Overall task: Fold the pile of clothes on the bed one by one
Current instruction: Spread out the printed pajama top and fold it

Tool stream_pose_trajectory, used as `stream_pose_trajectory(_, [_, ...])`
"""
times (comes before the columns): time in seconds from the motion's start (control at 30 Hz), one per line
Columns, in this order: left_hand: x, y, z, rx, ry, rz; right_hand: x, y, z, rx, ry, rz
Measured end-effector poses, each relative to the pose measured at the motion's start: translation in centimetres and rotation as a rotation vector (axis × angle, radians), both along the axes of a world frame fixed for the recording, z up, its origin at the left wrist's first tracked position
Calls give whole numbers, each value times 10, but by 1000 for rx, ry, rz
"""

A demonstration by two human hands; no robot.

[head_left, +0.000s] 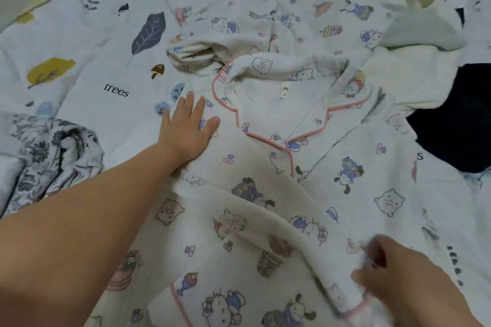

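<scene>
A bed covered by a pale sheet printed with leaves and the word "trees" carries the whole scene. The left hand lies flat, fingers straight and spread, pressing the shoulder of a cartoon-print pyjama top just beside its pink-piped collar. The right hand, blurred, has fingers curled on a sleeve of the top near its pink-edged cuff; it appears to pinch the cloth, though the blur hides the exact hold. The top lies face up, its collar away from the person and its hem toward the camera, so its long axis runs from collar toward the viewer. The sleeve crosses the front diagonally, from below the collar down to the right hand, which is the nearer hand to the cuff. Beyond the collar lies a matching printed garment; right of the collar lie a cream and grey garment and a dark one; left, a grey floral fabric.
</scene>
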State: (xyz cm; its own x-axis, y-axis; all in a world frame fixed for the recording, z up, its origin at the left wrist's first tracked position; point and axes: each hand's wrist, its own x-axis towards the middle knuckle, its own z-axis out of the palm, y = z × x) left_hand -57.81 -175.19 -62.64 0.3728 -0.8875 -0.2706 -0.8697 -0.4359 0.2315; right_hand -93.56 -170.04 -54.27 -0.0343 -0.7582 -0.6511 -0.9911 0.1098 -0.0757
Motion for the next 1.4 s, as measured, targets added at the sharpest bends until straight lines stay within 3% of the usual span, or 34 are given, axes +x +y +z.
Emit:
stream_pose_trajectory(0.07, [-10,1,9,-55,-105,18,17,9,-2,-274,166,126])
stream_pose_trajectory(0.17, [-52,19,23,-245,-148,31,44,22,-6,-749,-94,118])
stream_pose_trajectory(0.2, [-70,30,24,-255,-125,-15,55,27,-7,-789,-140,155])
stream_pose_trajectory(0.33, [-107,88,7,-105,-91,-283,69,53,-36,-669,-178,441])
stream_pose_trajectory(0.43, [-96,106,-2,-36,-135,-374,55,70,-59,-530,-190,604])
stream_pose_trajectory(0.57, [-110,105,12,-64,-120,-301,44,69,-61,-503,-254,526])
stream_pose_trajectory(0.67, [-129,131,16,-83,-74,-429,30,74,-62,-457,-242,485])
stream_pose_trajectory(0.73, [-132,149,11,2,-102,-504,24,80,-64,-421,-219,492])
stream_pose_trajectory(0.93, [-136,146,14,124,-71,-448,26,74,-50,-373,-201,558])
stream_pose_trajectory(1.07, [-129,169,51,30,-27,-337,-4,82,-16,-498,-358,400])
stream_pose_trajectory(1.2, [-110,231,73,-68,20,-123,-57,111,1,-553,-263,202])
stream_pose_trajectory(1.4, [-80,323,65,71,-15,326,-124,156,-2,-387,-115,-100])
